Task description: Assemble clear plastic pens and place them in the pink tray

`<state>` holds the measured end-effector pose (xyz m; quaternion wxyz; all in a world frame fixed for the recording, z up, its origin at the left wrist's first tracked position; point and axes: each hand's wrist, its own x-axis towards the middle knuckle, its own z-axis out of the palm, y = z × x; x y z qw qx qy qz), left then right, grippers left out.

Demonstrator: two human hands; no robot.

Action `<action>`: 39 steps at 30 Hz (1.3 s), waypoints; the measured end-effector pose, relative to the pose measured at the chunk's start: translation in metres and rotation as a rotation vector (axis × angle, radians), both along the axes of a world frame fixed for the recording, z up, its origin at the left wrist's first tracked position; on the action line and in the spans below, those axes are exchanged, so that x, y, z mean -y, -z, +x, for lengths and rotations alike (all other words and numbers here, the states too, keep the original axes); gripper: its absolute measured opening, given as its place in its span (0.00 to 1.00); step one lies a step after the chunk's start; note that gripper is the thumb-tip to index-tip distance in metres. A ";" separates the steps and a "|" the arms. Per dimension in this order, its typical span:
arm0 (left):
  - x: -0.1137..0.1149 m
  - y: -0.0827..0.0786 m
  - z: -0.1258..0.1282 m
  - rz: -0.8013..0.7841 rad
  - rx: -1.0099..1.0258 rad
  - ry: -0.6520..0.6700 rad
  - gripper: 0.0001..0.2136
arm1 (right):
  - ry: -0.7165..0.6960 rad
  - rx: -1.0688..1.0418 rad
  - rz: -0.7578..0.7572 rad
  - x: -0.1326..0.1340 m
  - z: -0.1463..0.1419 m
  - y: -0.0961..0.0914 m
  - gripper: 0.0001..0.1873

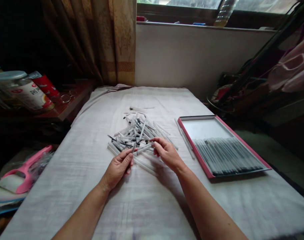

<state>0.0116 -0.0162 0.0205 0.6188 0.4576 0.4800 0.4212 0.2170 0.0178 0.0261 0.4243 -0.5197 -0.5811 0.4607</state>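
A loose pile of clear pen barrels and black refills (135, 133) lies in the middle of a table covered with a white cloth (142, 200). My left hand (118, 166) and my right hand (167, 154) meet at the pile's near edge. Together they pinch one clear pen barrel (143, 149), the left at its near end, the right at its far end. To the right lies a pink-rimmed tray (204, 166) holding a neat row of several assembled pens (227, 155).
Two clear tubes (184, 138) lie between the pile and the tray. On a dark shelf at left stand jars (22, 90). A pink lint roller (19, 176) lies lower left. A wall, a curtain and a window sill stand behind the table.
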 end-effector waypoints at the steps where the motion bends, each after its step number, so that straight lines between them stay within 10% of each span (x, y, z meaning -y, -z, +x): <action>1: 0.002 0.002 0.002 0.024 -0.051 0.007 0.28 | 0.006 -0.078 -0.043 0.009 0.006 0.002 0.15; 14: 0.012 0.005 0.002 0.576 -0.642 0.132 0.15 | -0.047 -0.070 -0.080 0.031 0.020 -0.004 0.13; 39: 0.017 -0.002 0.004 0.586 -0.802 0.304 0.14 | -0.260 -0.038 -0.151 0.036 0.019 -0.002 0.13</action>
